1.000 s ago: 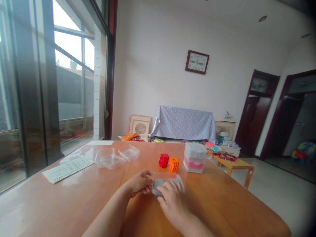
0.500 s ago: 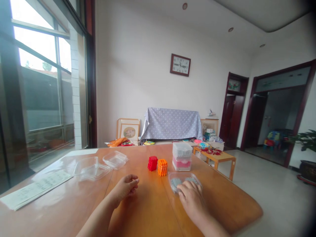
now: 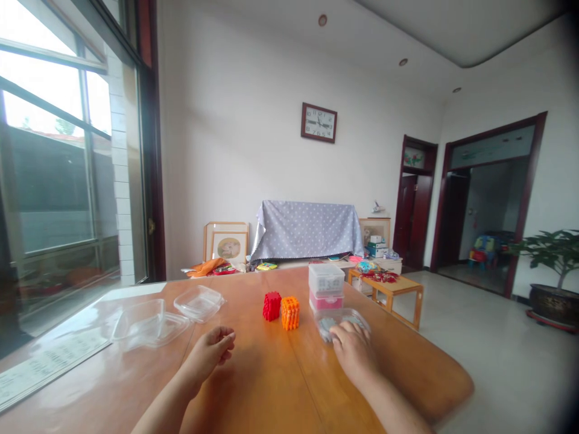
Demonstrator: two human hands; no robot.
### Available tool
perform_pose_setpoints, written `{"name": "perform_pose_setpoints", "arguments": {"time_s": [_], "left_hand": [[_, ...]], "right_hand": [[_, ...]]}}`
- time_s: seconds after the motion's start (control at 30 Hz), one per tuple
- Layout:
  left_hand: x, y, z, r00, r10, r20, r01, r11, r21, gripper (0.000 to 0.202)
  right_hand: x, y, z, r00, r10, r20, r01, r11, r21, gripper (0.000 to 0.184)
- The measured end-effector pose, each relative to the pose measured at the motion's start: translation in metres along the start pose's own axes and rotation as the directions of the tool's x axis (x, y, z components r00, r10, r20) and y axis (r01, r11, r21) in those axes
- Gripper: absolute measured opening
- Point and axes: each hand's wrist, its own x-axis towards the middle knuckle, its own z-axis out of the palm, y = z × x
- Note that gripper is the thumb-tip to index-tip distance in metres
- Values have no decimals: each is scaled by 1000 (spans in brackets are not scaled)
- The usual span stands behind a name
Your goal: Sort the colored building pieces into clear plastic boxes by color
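Note:
My right hand [image 3: 355, 349] has its fingers curled over the near rim of a clear plastic container [image 3: 321, 328] with greyish pieces inside. Its fingertips are partly hidden. My left hand [image 3: 210, 352] hovers above the table with the fingers bent inward and the thumb against them; whether anything small is inside cannot be seen. Between the hands, farther back, an orange block assembly [image 3: 290, 313] stands beside a red one [image 3: 272, 306]. Just behind the container is a stacked pair of boxes, a clear one [image 3: 326, 279] over a pink one [image 3: 326, 301].
Two clear plastic trays or lids [image 3: 199, 303] lie on the left of the wooden table [image 3: 266, 386]. Printed sheets [image 3: 54, 364] are at the left edge. A small side table [image 3: 389, 286] stands beyond the right side, and a potted plant [image 3: 556, 301] is far right.
The container has slid away from me and slightly right, toward the stacked boxes, with my right hand on it. My left hand has drifted a little left. The view has turned slightly right.

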Motion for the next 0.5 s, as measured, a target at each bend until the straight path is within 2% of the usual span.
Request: {"name": "perform_pose_setpoints", "arguments": {"time_s": [0.37, 0.5], "left_hand": [[3, -5, -5, 1000, -2, 5, 1, 999, 37, 53], [6, -10, -7, 1000, 14, -16, -13, 997, 80, 50]], "right_hand": [[6, 6, 10, 1000, 8, 1, -8, 1000, 19, 23], [2, 12, 19, 994, -52, -98, 55, 998, 22, 33]]}}
